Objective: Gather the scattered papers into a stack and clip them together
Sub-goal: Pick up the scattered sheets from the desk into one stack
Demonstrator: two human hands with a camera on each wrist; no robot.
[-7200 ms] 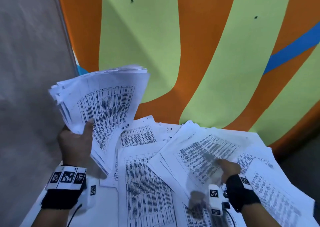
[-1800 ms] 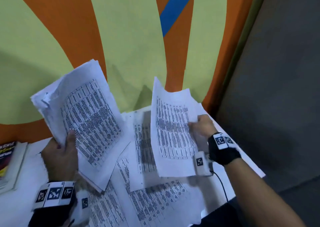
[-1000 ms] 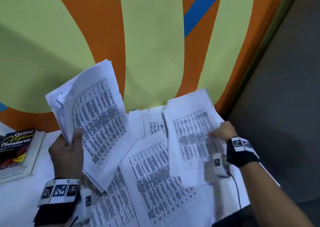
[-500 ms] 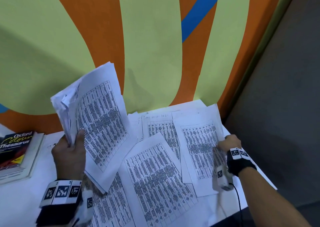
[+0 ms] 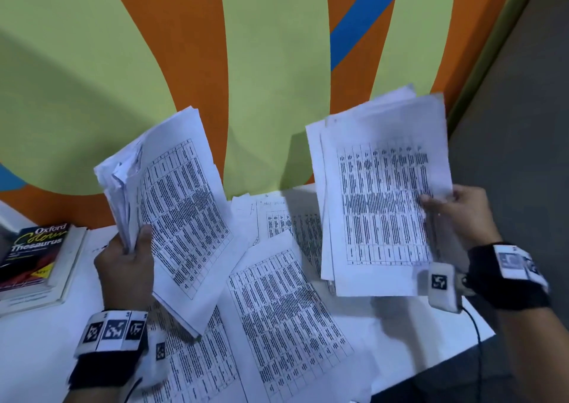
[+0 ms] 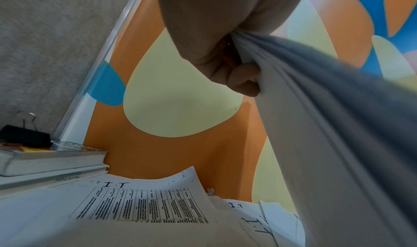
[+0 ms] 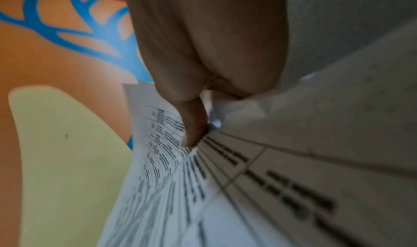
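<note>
My left hand (image 5: 127, 258) grips a thick bundle of printed sheets (image 5: 172, 205) by its lower left edge, tilted up above the table; in the left wrist view the fingers (image 6: 239, 75) curl round that bundle (image 6: 327, 126). My right hand (image 5: 455, 214) pinches a few printed sheets (image 5: 381, 199) by their right edge and holds them raised; the thumb (image 7: 194, 126) presses on the top sheet (image 7: 225, 188). More printed papers (image 5: 277, 304) lie loose on the white table (image 5: 37, 341) between my hands. A black binder clip (image 6: 23, 136) sits on the books at the left.
A thesaurus book (image 5: 34, 258) on top of another book lies at the table's left, also seen as a stack of books (image 6: 51, 159) in the left wrist view. An orange, green and blue wall (image 5: 271, 64) stands right behind the table. The table's right edge (image 5: 480, 338) drops off.
My right hand has lifted a few sheets off the right side of the table, where half a second ago it rested on them. The left hand's bundle has stayed raised.
</note>
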